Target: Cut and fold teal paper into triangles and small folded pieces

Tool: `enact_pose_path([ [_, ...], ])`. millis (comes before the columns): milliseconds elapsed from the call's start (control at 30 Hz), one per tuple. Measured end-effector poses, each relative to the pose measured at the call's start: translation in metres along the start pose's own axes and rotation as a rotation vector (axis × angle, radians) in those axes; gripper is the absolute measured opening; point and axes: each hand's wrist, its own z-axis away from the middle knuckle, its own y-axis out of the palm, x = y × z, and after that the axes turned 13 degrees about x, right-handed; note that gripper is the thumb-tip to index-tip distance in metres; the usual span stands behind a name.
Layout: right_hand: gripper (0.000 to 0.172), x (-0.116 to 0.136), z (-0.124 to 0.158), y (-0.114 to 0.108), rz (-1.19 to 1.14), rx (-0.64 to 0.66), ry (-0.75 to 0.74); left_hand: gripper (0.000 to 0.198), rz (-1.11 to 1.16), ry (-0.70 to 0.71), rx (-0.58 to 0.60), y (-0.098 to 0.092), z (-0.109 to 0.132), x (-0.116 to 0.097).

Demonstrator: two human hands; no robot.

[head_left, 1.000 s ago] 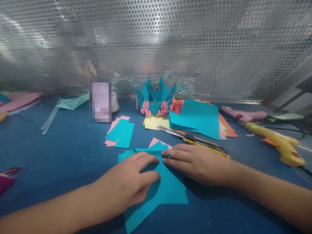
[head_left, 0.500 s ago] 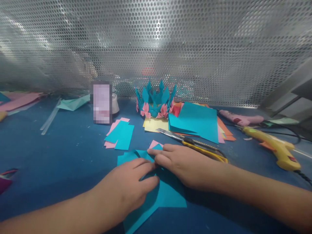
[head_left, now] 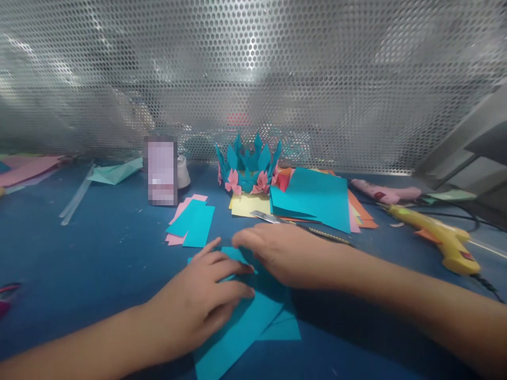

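1. Turquoise flat paper sheets (head_left: 241, 330) lie overlapping on the dark blue tabletop (head_left: 114, 279), in front of the person and beneath both hands.
2. The left hand (head_left: 209, 293) rests on them, its fingers spread and closed on nothing.
3. The right hand (head_left: 285, 253) bends over their far part, fingers curled; whether it pinches paper, I cannot tell.
4. Just beyond the right hand, partly hidden by it, lies a cutter knife with a silver blade (head_left: 265, 216).
5. Farther back stands a turquoise folded-paper crown with pink paper bows (head_left: 247, 171), left of a stack of large coloured paper sheets (head_left: 320, 198).
6. A yellow plastic glue gun (head_left: 447, 237) lies at right.
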Motion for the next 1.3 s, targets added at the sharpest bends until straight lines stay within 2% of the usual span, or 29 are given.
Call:
enact_pose_path([
  [67, 0.024, -0.004, 0.006, -0.006, -0.04, -0.008, 0.09, 0.028, 0.073, -0.022, 0.004, 0.001, 0.001, 0.004],
  [267, 0.044, -0.013, 0.014, -0.015, -0.203, 0.115, 0.181, 0.022, 0.134, -0.097, -0.043, 0.007, 0.004, 0.009],
  [400, 0.041, -0.014, 0.016, -0.02, -0.253, 0.213, 0.234, 0.022, 0.153, -0.12, -0.029, 0.008, 0.005, 0.009],
  [500, 0.039, -0.018, 0.017, -0.022, -0.324, 0.205, 0.21, 0.019, 0.159, -0.161, -0.073, 0.007, 0.004, 0.008],
  [600, 0.036, -0.023, 0.013, -0.019, -0.479, 0.101, 0.13, 0.016, 0.198, -0.208, -0.163, 0.003, 0.0, 0.008],
  [667, 0.034, -0.024, 0.007, -0.014, -0.636, -0.063, 0.055, 0.016, 0.302, -0.249, -0.207, 0.0, -0.002, 0.008],
  [700, 0.035, -0.023, 0.003, -0.011, -0.751, -0.167, 0.023, 0.015, 0.371, -0.282, -0.23, -0.001, -0.003, 0.008],
  [800, 0.038, -0.018, -0.009, -0.002, -1.159, -0.354, 0.024, 0.01, 0.557, -0.383, -0.35, -0.004, -0.005, 0.009],
  [867, 0.036, -0.013, -0.015, 0.003, -1.301, -0.313, 0.106, 0.012, 0.635, -0.417, -0.44, -0.005, -0.005, 0.009],
  [967, 0.028, -0.011, -0.019, 0.013, -1.245, -0.251, 0.201, 0.019, 0.724, -0.443, -0.49, -0.004, -0.005, 0.009],
  [1133, 0.035, -0.02, -0.02, 0.029, -0.925, -0.266, 0.149, 0.019, 1.02, -0.504, -0.421, -0.001, -0.008, 0.008],
  [1300, 0.031, -0.019, -0.018, 0.031, -0.873, -0.168, 0.109, 0.033, 1.317, -0.534, -0.534, -0.002, -0.013, 0.01],
])
